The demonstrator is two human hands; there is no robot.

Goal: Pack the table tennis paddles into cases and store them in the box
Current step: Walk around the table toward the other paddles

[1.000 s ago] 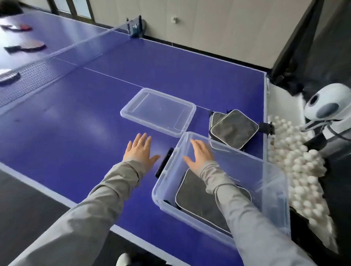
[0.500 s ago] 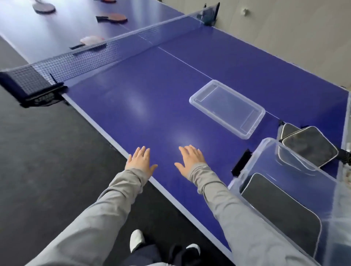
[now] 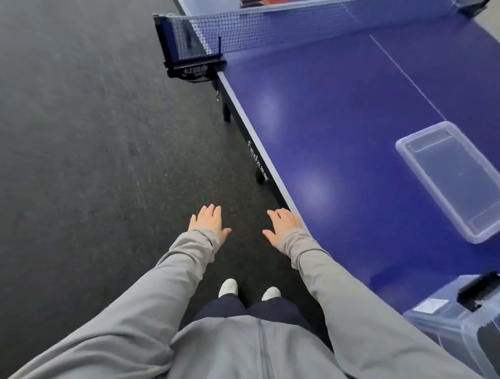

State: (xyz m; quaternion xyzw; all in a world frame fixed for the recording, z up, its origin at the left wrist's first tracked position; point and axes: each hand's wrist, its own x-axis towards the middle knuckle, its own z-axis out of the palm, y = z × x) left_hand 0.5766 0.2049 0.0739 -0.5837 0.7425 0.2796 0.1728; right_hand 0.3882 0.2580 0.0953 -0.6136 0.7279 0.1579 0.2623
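Note:
My left hand [image 3: 209, 221] and my right hand [image 3: 282, 226] are held out flat over the dark floor, fingers apart, holding nothing. My right hand is just beside the near edge of the blue table [image 3: 338, 129]. A corner of the clear plastic box [image 3: 443, 322] with its black latch shows at the bottom right, a dark case visible inside it. The clear box lid [image 3: 454, 178] lies flat on the table at the right. A sliver of a red paddle [image 3: 273, 2] shows beyond the net at the top edge.
The net [image 3: 270, 29] crosses the table at the top, its black post clamp [image 3: 192, 69] jutting out at the table's side. Table legs [image 3: 226, 112] stand under the edge. Dark carpet floor [image 3: 81, 162] fills the left. My white shoes [image 3: 228, 288] are below.
My view has swung left, away from the box and spare cases. Both hands have moved off the table and now hover over the floor beside its edge, still empty.

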